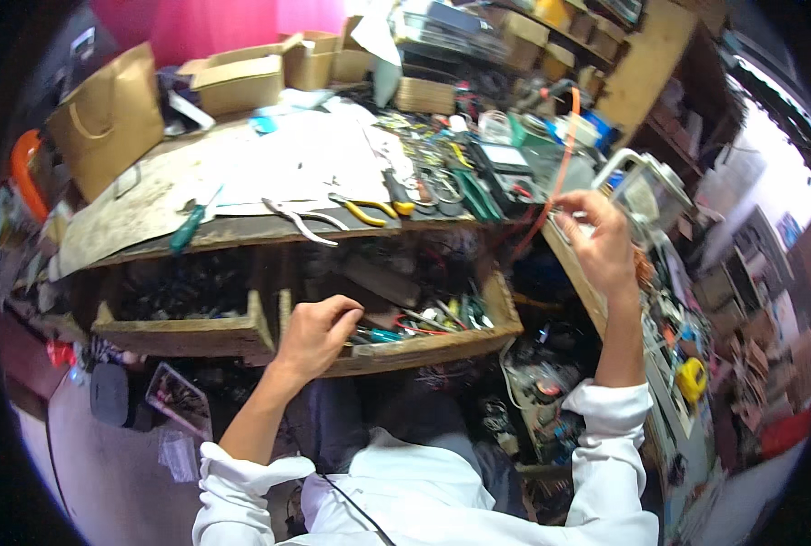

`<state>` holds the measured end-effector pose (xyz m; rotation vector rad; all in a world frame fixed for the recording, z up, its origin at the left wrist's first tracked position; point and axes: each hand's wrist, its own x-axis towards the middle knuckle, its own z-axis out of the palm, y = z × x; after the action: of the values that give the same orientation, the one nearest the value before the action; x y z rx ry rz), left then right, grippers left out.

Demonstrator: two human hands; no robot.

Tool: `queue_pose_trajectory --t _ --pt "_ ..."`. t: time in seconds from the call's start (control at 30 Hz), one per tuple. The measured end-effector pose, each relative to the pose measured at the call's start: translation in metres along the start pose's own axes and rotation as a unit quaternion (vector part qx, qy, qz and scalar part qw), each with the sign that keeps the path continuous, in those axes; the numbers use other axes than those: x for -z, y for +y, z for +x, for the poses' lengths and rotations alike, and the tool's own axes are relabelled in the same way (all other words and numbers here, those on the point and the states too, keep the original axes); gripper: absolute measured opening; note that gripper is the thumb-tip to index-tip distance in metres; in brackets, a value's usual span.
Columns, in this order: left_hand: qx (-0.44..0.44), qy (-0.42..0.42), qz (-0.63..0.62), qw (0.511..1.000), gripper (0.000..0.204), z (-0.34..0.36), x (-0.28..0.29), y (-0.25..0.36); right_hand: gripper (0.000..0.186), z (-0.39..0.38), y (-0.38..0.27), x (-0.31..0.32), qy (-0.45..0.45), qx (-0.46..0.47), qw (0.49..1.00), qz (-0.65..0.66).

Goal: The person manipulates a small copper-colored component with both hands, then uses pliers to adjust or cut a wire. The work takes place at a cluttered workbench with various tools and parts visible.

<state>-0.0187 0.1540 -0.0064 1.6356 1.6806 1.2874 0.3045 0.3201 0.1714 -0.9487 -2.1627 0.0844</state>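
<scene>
My left hand (316, 338) is closed, thumb against the curled fingers, above the left front corner of an open wooden drawer (442, 346). Whatever it holds, if anything, is too small to make out. Inside that drawer lie hand tools, among them one with a teal handle (384, 336). My right hand (596, 238) is raised at the right end of the bench, fingers bent in toward the thumb. An orange cord (566, 155) passes right by its fingertips; I cannot tell whether they touch it. Pliers with pale handles (303, 221) and yellow-handled pliers (362, 210) rest on the bench edge.
A second open drawer (182, 335) full of dark small parts is at the left. White paper (278, 159), a green screwdriver (187, 227) and several more tools cover the bench (123, 218). Cardboard boxes (237, 82) stand behind. A yellow tape measure (692, 379) lies far right.
</scene>
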Motion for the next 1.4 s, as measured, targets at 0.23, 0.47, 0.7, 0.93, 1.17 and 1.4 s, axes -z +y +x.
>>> queue_pose_trajectory --t 0.23,0.47,0.7,0.93,1.17,1.4 --pt "-0.05 0.031 0.257 0.965 0.019 -0.016 -0.015 -0.005 0.014 0.018 -0.029 -0.111 -0.122 0.071 0.982 0.127" --pt "-0.019 0.021 0.275 0.961 0.02 -0.01 -0.02 -0.006 0.008 0.061 -0.055 -0.194 -0.086 0.18 0.978 0.06" --pt "0.013 0.032 0.268 0.963 0.023 -0.01 -0.02 -0.006 0.011 0.106 -0.071 -0.258 -0.115 0.181 0.975 0.063" --pt "0.031 0.033 0.267 0.963 0.025 -0.007 -0.021 -0.003 0.01 0.117 -0.074 -0.284 -0.087 0.188 0.978 -0.014" --pt "0.046 0.126 0.133 0.982 0.024 -0.01 -0.013 0.002 0.009 0.089 -0.095 -0.246 -0.012 0.256 0.949 0.184" --pt "0.074 0.27 -0.331 0.901 0.047 -0.014 -0.006 -0.006 0.019 0.018 -0.102 -0.24 -0.044 0.407 0.88 0.242"
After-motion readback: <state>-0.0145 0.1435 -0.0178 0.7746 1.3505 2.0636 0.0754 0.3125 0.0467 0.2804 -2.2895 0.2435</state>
